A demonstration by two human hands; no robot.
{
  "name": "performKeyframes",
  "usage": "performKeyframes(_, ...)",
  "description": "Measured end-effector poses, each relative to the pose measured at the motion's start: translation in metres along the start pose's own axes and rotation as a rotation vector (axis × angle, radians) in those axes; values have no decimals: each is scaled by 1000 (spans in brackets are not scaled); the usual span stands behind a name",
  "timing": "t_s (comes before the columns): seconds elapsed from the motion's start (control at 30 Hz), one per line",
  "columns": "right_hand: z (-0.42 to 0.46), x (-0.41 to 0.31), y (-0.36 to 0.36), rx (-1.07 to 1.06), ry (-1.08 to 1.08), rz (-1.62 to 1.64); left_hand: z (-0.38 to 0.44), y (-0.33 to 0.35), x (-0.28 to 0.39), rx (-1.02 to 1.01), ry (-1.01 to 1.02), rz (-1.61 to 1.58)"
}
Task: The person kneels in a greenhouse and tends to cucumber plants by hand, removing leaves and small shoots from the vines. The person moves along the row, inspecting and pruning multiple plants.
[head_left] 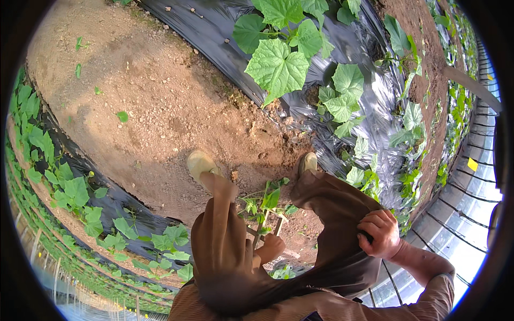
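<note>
Between the person's legs my left hand (273, 248) is closed around a part of a wooden frame (278, 226), which looks like a small stool or rack; its full shape is hidden. Cut or loose green shoots (271, 198) lie over that frame. My right hand (378, 233) rests on the right thigh of the brown trousers (337, 224), its fingers curled against the cloth; whether it grips anything there cannot be told. Both shoes (200, 163) stand on bare soil. Ahead to the right, broad-leaved plants like cucumber (279, 66) grow through black plastic mulch film (217, 36).
A soil path (132, 100) with several fallen leaf pieces runs ahead. More planted rows (76, 192) lie at the left, with a mulched edge. At the right are a greenhouse wall (457, 216) with dark ribs and a yellow card (472, 164).
</note>
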State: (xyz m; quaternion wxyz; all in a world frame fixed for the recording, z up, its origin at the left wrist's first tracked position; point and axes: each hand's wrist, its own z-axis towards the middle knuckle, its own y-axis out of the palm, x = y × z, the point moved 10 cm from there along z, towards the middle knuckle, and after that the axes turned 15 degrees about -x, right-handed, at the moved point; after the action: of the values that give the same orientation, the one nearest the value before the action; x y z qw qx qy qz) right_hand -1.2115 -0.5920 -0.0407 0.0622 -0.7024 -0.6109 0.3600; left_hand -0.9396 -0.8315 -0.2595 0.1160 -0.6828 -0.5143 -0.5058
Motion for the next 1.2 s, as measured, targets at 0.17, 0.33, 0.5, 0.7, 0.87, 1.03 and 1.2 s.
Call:
performKeyframes(0.17,15,-26,15,-179,-46,85,-38,76,-22,94,-160,-207)
performKeyframes(0.33,-1,-54,53,-336,27,16,-124,180,-16,183,-319,-338)
performKeyframes(0.5,-39,-119,68,-358,183,-172,-252,276,35,251,-418,-406)
performKeyframes(0.7,-45,-264,-69,-372,147,29,-393,303,99,143,-528,-483)
performKeyframes(0.87,11,-344,-205,-102,-23,141,-477,280,98,137,-439,-475)
performKeyframes(1.03,86,-366,-239,-58,-61,138,-579,192,94,159,-522,-439)
performKeyframes(1.2,172,-379,-275,-359,54,-35,-682,99,89,161,-581,-416)
